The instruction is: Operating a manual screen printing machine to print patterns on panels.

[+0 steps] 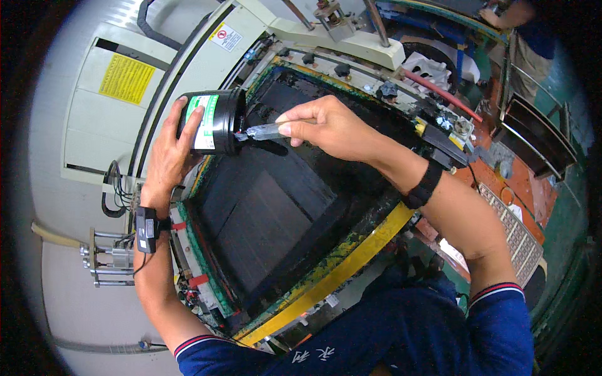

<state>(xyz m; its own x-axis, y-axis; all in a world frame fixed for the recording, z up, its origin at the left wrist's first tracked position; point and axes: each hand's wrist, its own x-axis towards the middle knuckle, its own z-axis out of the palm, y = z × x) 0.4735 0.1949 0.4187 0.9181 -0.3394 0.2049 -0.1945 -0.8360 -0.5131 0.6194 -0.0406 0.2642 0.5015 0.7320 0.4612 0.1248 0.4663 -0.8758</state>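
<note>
A pale grey wall [75,313] rises left of the broad, dark, rectangular framed screen [276,213], whose smeared black surface shows a browner rectangular patch in the middle and green-stained edges. Beyond the screen's far left side stands a cream machine housing [182,78] bearing a yellow rectangular label [126,78]. To the screen's right lies a reddish-brown floor [542,194], with a dark metal rack [539,135], another person [533,56] at the far right, and a beige gridded panel [514,232] nearer. A shiny yellow strip [332,279] runs along the screen's near edge. Above the screen's far left part, a black cylindrical plastic tub with a green-and-white label [222,119] is tipped sideways, mouth rightward, gripped by the left hand [172,147]; the right hand [323,125] pinches a flat, translucent grey scraper [266,131], its smeared tip at the tub's mouth.
</note>
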